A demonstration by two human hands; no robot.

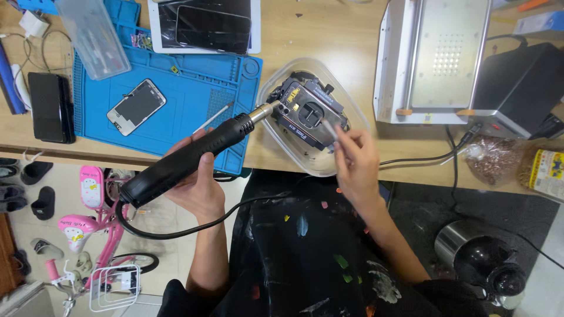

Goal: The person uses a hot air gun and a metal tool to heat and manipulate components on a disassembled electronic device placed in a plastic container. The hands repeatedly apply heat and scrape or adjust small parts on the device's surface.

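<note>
Paint-flecked black cloth [311, 246] covered the person's lap at the near edge, with a black cable [194, 226] looping across it from the tool above. Left hand [197, 182] was wrapped tight around the black handle of a hot-air gun [194, 155], fingers closed over the grip, the metal nozzle tilted up and to the right. Its tip sat just beside a dark circuit module [308, 114], which lay inside a clear plastic tub [352, 111] at the table's front edge. Right hand [355, 161] reached in from the other side, fingertips pressed together on a thin pair of tweezers [330, 132] whose point met the module's right edge.

Left of the tub lay a blue work mat [194, 88] holding 1 small phone [136, 107] face up and a slim metal probe [214, 116]. A black phone [51, 107] rested on the bare wooden table [329, 35] beyond the mat's left edge. Farther back sat a white tablet [202, 24] with a dark screen, a clear plastic box [93, 36], and, to the right, a white machine with a perforated metal plate [437, 56] next to a black unit [517, 82].
</note>
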